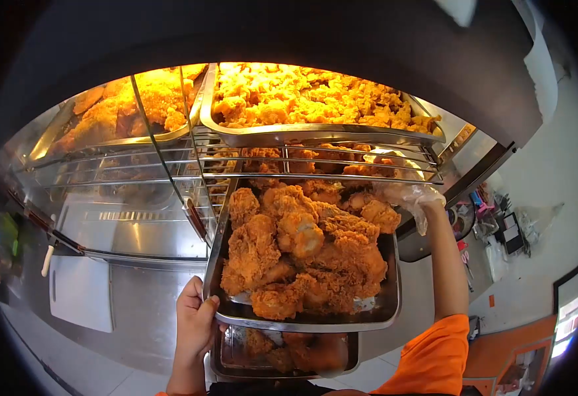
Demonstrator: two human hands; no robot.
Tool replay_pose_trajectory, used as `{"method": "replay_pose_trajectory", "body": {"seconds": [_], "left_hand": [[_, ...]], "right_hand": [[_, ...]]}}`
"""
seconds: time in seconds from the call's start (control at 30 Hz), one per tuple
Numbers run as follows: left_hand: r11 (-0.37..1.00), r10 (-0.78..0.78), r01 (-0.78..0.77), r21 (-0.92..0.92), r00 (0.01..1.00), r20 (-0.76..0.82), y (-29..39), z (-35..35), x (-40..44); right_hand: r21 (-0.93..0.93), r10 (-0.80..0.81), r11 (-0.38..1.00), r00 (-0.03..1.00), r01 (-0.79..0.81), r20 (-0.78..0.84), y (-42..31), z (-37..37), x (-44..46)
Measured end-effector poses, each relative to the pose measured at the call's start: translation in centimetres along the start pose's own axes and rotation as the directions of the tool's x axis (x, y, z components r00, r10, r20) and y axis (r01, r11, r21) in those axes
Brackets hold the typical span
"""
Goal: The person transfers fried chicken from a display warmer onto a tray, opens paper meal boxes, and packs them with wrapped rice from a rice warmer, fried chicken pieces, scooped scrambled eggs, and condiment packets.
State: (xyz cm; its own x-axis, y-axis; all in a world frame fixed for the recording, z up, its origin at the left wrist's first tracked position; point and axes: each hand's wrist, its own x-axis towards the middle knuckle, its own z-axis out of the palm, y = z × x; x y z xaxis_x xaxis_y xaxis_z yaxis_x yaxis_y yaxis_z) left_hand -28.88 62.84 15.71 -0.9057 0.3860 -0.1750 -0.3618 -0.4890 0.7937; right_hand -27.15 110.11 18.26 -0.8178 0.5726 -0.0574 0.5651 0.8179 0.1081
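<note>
A metal tray (315,325) piled with fried chicken (302,244) juts out of the lit warming cabinet, under its wire rack (309,178). My left hand (196,317) grips the tray's near left corner, the thumb over the rim. My right hand (411,196), in a clear plastic glove, reaches in at the tray's right side beside the chicken; its fingers are partly hidden by the glove and glare, so what they hold cannot be made out.
On the upper rack lie a tray of small fried pieces (322,134) and another tray (124,140) at left. A lower tray (286,369) with chicken sits near my body. A white cutting board (81,294) is at left, a cluttered counter (484,257) at right.
</note>
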Motion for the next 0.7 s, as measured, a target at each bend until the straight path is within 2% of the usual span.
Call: {"method": "replay_pose_trajectory", "body": {"seconds": [0.17,0.23,0.27,0.3,0.37,0.4,0.43,0.53,0.6,0.63,0.7], "left_hand": [[1.000,-0.003,0.003,0.024,1.000,0.007,0.1,0.2,0.1],[0.999,-0.002,0.001,0.038,1.000,0.013,0.1,0.0,0.2],[0.999,-0.004,0.003,0.042,1.000,0.014,0.1,-0.1,0.2],[0.999,-0.003,0.002,0.041,1.000,0.016,0.0,-0.1,0.3],[0.999,-0.003,0.001,0.050,1.000,0.027,0.1,0.0,0.4],[0.998,-0.005,0.004,0.055,0.999,0.033,0.1,0.0,0.4],[0.999,-0.002,0.000,0.053,0.999,0.034,0.0,-0.1,0.4],[0.998,-0.001,-0.001,0.057,0.999,0.034,-0.1,-0.5,0.4],[0.997,-0.002,-0.001,0.073,0.999,0.035,0.0,-0.4,0.4],[0.998,0.002,-0.003,0.069,1.000,0.021,0.1,-0.2,0.4],[0.999,0.017,-0.019,0.049,0.999,0.033,0.1,0.1,0.3]], "right_hand": [[0.111,-0.160,0.975,0.954,0.192,-0.253,-2.3,0.3,-0.9],[0.222,-0.244,0.912,0.892,0.344,-0.382,-3.8,0.6,-1.6],[0.332,-0.269,0.839,0.859,0.431,-0.437,-4.7,0.3,-2.3],[0.523,-0.272,0.697,0.855,0.491,-0.442,-5.8,-0.8,-3.3],[0.800,-0.278,0.299,0.850,0.520,-0.448,-7.4,-2.4,-5.0],[0.924,-0.210,-0.057,0.900,0.378,-0.381,-6.8,-1.3,-4.1],[0.890,-0.177,-0.412,0.941,0.194,-0.288,-5.6,0.7,-2.4],[0.905,0.041,-0.319,0.958,0.283,-0.285,-6.7,-0.8,-4.8],[0.924,0.139,0.098,0.914,0.370,-0.381,-6.7,-1.8,-6.3],[0.893,0.092,-0.235,0.923,0.384,-0.372,-6.0,-1.1,-6.2],[0.870,0.108,-0.162,0.885,0.465,-0.453,-5.1,0.3,-6.3]]}}
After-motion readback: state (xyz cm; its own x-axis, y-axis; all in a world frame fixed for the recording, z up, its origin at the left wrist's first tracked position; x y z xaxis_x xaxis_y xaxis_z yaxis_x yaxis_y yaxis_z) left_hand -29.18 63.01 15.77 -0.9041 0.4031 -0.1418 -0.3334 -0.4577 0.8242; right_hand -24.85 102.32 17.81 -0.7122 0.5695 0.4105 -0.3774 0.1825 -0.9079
